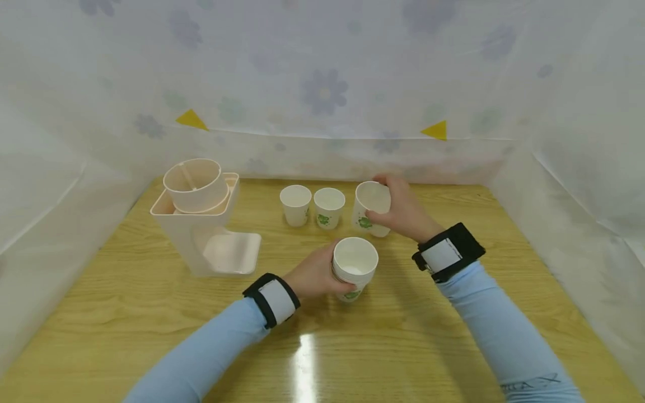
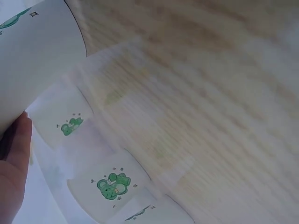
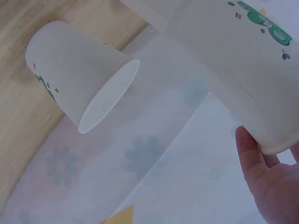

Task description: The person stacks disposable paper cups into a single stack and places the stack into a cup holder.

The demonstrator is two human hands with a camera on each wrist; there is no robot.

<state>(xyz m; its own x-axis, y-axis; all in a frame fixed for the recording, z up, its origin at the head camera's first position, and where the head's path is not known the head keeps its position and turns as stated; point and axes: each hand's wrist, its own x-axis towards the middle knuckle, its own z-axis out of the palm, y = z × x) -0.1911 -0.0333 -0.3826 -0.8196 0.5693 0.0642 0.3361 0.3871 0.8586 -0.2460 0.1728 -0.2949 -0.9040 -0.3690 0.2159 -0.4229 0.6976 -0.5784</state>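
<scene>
My left hand [image 1: 322, 274] grips a stack of nested white paper cups [image 1: 355, 257] above the front middle of the table, thumb across its near side. In the left wrist view the stack [image 2: 37, 60] fills the upper left corner, with fingers against it. Further back, my right hand [image 1: 400, 208] holds a single white paper cup [image 1: 364, 215] near its rim, mouth up. A green printed figure marks its side. Another white cup edge [image 1: 380, 230] shows beneath it. Two more paper cups, a left one [image 1: 295, 210] and a middle one [image 1: 328, 210], stand upright beside it in a row.
A cream plastic holder [image 1: 181, 238] with a round open top part [image 1: 196, 193] and a low flat tray [image 1: 234, 253] stands at the left. Pale flowered sheeting [image 1: 282, 84] hangs behind the wooden table [image 1: 151, 319], with two yellow triangles on it.
</scene>
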